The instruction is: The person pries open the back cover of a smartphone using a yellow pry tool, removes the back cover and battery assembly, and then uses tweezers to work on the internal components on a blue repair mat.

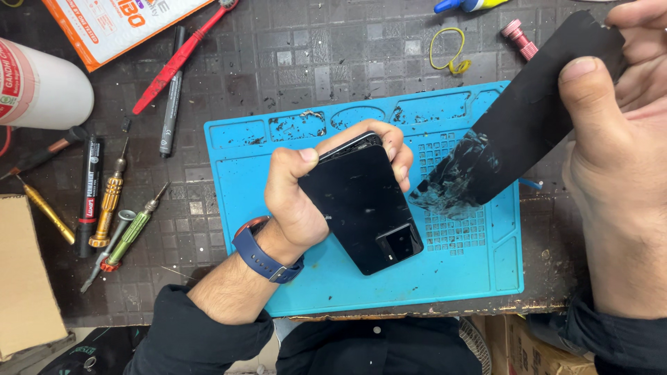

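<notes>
1. Nearest to me, my right hand (615,173) pinches a thin black sheet (528,118) between thumb and fingers, held above the right end of the blue mat (326,292).
2. That sheet looks light and floppy; its lower end is crusted with cracked, flaking residue, so I judge it brittle there and best held by the clean upper end.
3. My left hand (299,201), with a blue wristband, wraps the upper end of the dark phone (365,201) and tilts it over the middle of the mat.
4. I judge the phone stiff, glossy and slippery, fragile at its open edge; the side rims look the safest grip.
5. Black crumbs litter the mat.
6. Left of the mat lie screwdrivers (111,201), a marker (89,187), a red toothbrush (182,57) and a white bottle (42,87); a yellow rubber band (448,52) sits beyond it. Nothing blocks my hands.
</notes>
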Action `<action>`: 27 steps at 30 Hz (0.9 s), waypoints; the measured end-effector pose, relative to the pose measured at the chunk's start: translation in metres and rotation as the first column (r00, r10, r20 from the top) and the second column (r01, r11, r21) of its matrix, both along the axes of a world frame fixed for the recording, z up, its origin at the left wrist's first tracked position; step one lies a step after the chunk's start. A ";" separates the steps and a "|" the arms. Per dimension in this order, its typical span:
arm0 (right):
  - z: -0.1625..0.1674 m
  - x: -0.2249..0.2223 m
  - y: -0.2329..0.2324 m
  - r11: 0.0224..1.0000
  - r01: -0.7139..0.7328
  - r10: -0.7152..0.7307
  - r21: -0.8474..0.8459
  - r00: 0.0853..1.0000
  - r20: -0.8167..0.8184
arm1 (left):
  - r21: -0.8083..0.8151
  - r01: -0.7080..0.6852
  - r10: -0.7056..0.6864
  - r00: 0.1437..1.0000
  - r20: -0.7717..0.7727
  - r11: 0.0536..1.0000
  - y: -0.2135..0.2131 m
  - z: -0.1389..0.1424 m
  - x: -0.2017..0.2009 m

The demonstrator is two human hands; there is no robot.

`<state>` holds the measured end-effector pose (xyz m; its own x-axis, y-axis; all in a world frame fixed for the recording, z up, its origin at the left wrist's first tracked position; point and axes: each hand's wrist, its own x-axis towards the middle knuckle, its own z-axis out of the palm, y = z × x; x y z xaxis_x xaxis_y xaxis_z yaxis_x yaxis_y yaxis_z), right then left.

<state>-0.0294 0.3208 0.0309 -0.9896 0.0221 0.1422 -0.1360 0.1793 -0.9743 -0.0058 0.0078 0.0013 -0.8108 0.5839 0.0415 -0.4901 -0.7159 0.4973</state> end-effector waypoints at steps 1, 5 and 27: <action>0.001 0.000 -0.001 1.000 -0.001 0.001 0.006 1.000 0.006 | 0.006 0.001 -0.001 1.000 0.004 1.000 0.000 0.000 0.000; 0.004 0.000 -0.009 1.000 -0.008 0.008 0.007 1.000 0.026 | -0.002 0.007 -0.007 1.000 0.013 1.000 -0.001 -0.001 0.001; 0.021 0.016 -0.065 0.851 -0.512 0.477 0.119 0.847 0.236 | -0.022 -0.090 0.090 0.996 0.020 0.996 -0.004 0.002 -0.001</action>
